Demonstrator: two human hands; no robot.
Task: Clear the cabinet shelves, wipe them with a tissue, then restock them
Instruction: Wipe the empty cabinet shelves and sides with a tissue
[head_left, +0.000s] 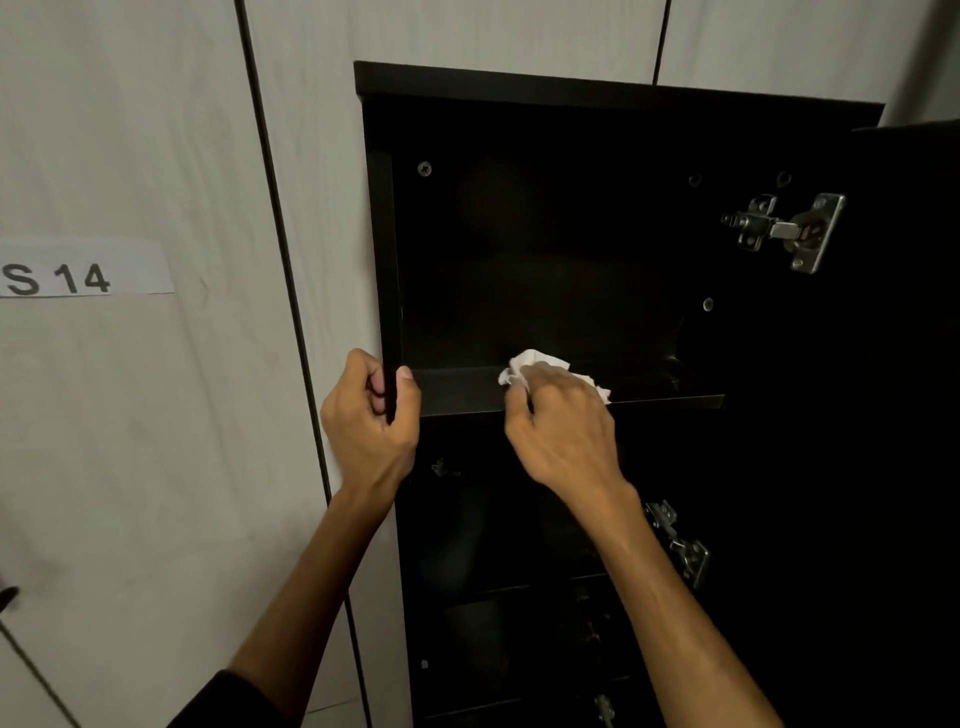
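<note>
right hand (563, 431): closed around a crumpled white tissue (530, 364), pressing it on the top shelf (665, 400) near its front edge.
left hand (371, 415): fingers curled around the left side panel (384, 249) of the tall black wooden cabinet (571, 93).
top compartment: nothing visible inside except the tissue.
lower compartments: too dark to tell.
door (904, 364): open at right, on a silver metal hinge (789, 231).
room: pale wall panels (145, 156), a white paper label "s 14" (83, 270).

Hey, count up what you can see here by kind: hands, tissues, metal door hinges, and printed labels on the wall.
Hands: 2, left hand gripping the cabinet edge, right hand on the tissue
Tissues: 1
Hinges: 3
Labels: 1
Total: 7
</note>
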